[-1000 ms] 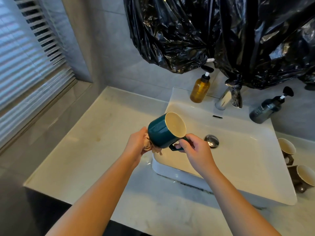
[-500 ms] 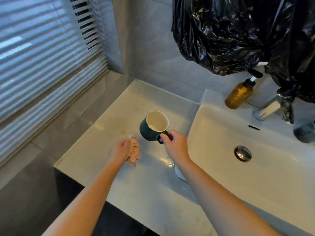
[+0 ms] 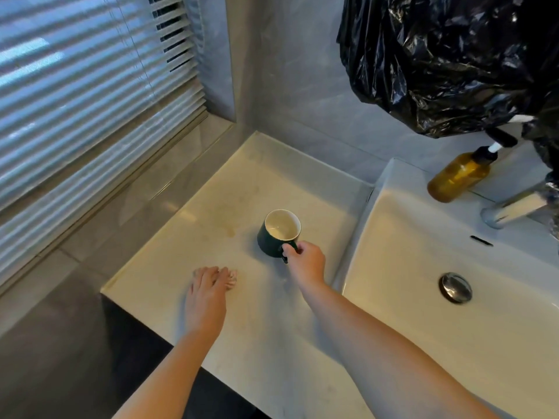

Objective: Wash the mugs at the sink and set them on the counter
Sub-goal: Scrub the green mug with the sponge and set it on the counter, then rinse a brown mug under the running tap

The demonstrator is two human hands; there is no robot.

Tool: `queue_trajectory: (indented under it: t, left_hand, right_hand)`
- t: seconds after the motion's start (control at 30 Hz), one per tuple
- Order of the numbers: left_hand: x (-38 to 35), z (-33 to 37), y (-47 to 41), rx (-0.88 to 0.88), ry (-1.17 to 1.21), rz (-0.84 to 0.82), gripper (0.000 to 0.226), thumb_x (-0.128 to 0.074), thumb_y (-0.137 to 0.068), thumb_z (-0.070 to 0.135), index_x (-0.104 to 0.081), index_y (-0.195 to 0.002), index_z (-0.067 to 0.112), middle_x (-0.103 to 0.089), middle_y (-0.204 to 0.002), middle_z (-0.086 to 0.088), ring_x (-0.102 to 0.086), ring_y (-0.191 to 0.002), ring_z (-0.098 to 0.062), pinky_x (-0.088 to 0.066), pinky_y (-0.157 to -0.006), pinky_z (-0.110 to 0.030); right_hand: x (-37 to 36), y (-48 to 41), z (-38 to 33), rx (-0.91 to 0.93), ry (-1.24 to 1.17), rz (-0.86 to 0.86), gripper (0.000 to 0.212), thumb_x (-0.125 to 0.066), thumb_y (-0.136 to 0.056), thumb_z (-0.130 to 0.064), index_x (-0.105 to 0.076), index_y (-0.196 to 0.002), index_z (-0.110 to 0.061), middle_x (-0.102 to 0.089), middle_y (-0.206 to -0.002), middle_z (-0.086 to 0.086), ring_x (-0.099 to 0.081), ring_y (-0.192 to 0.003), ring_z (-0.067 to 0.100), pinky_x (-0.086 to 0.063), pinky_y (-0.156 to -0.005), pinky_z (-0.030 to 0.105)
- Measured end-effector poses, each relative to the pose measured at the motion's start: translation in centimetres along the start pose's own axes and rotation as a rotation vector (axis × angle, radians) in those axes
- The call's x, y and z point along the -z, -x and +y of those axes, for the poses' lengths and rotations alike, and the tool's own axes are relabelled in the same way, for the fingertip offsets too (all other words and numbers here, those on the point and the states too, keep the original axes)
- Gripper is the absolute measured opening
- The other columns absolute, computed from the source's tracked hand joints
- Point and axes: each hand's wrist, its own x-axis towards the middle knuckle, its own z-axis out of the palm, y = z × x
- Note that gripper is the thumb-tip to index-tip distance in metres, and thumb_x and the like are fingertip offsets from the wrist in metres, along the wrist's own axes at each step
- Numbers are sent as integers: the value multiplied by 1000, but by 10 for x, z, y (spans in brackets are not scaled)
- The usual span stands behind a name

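A dark green mug [image 3: 273,237] with a cream inside stands upright on the pale stone counter [image 3: 230,201], left of the white sink [image 3: 423,252]. My right hand [image 3: 305,261] pinches its handle on the near right side. My left hand [image 3: 208,294] lies flat on the counter nearer the front edge, pressing a small pinkish sponge [image 3: 232,278] under its fingertips. The other mugs are out of view.
An amber pump bottle [image 3: 459,173] and a chrome tap [image 3: 514,207] stand at the back of the sink, under hanging black plastic bags [image 3: 447,55]. The drain plug [image 3: 455,287] sits mid-basin. Window blinds [image 3: 84,101] fill the left wall.
My right hand carried the green mug from over the sink leftward and lowered it onto the counter. My left hand came off the mug with the sponge and dropped to the counter.
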Motion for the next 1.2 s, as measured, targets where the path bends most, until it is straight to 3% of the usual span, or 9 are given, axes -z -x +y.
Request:
queue_trajectory:
  t: [0.33, 0.57, 0.63, 0.7, 0.8, 0.93, 1.0, 1.1, 1.2]
  left_hand:
    - [-15, 4, 4, 80, 10, 12, 51, -71, -77, -4, -61, -126, 8, -58, -130, -15, -48, -125, -37, -44, -97, -54]
    - [-18, 3, 5, 93, 34, -58, 52, -68, -83, 11, -55, -133, 8, -53, -137, -13, -39, -133, -33, -37, -106, -53]
    - [-15, 4, 3, 110, 25, -85, 51, -64, -85, 13, -53, -135, 9, -49, -141, -13, -35, -136, -33, -33, -109, -53]
    - [-9, 10, 3, 154, 4, -110, 52, -61, -86, 16, -51, -137, 12, -45, -144, -12, -29, -139, -33, -26, -111, -53]
    - [8, 32, 2, 209, 57, -75, 53, -59, -88, 18, -48, -139, 15, -34, -152, -13, -18, -145, -34, -10, -114, -55]
    - [30, 89, 0, -24, 306, -35, 42, -60, -88, 10, -54, -129, 14, -36, -152, -10, -18, -146, -31, -18, -117, -53]
    - [36, 121, 2, -193, 427, -2, 33, -62, -87, 7, -61, -119, 13, -45, -145, -9, -28, -142, -30, -28, -113, -50]
    - [40, 174, 10, -408, 523, 1, 27, -46, -90, 23, -66, -107, 17, -53, -135, -4, -38, -135, -24, -33, -107, -40]
    - [29, 232, 24, -577, 517, -15, 26, -45, -87, 22, -68, -99, 19, -60, -124, -2, -43, -126, -19, -35, -104, -38]
  right_hand:
    - [-11, -2, 1, 1, 20, 10, 36, -63, -90, -25, -44, -62, -14, -42, -61, -2, -38, -61, 18, -29, -53, 26]
    - [-11, 1, 4, 15, 36, -12, 34, -62, -92, -24, -43, -64, -20, -44, -65, -6, -41, -61, 13, -29, -51, 18]
    - [-8, 2, 0, 6, 72, -57, 22, -61, -92, -24, -50, -75, -16, -50, -72, -4, -47, -71, 18, -32, -53, 20]
    - [0, 4, -5, -1, 163, -143, 15, -60, -91, -24, -56, -98, -11, -58, -95, 3, -53, -85, 23, -38, -62, 25]
    - [27, 15, -15, 33, 296, -234, 43, -55, -92, -26, -47, -132, -10, -50, -128, 7, -54, -112, 26, -38, -78, 27]
    - [94, 42, -8, 319, 312, -52, 36, -55, -93, -24, -54, -129, -16, -50, -132, 0, -50, -119, 16, -36, -94, 23]
    - [134, 54, 16, 365, 405, 62, 34, -56, -92, -23, -56, -125, -16, -51, -130, 1, -48, -120, 17, -38, -100, 31]
    - [194, 70, 71, 277, 586, 229, 36, -64, -87, -21, -60, -122, -13, -53, -131, 8, -49, -124, 27, -38, -102, 43]
    - [255, 87, 135, 93, 721, 331, 38, -67, -85, -21, -63, -121, -10, -54, -133, 14, -51, -125, 33, -40, -104, 47]
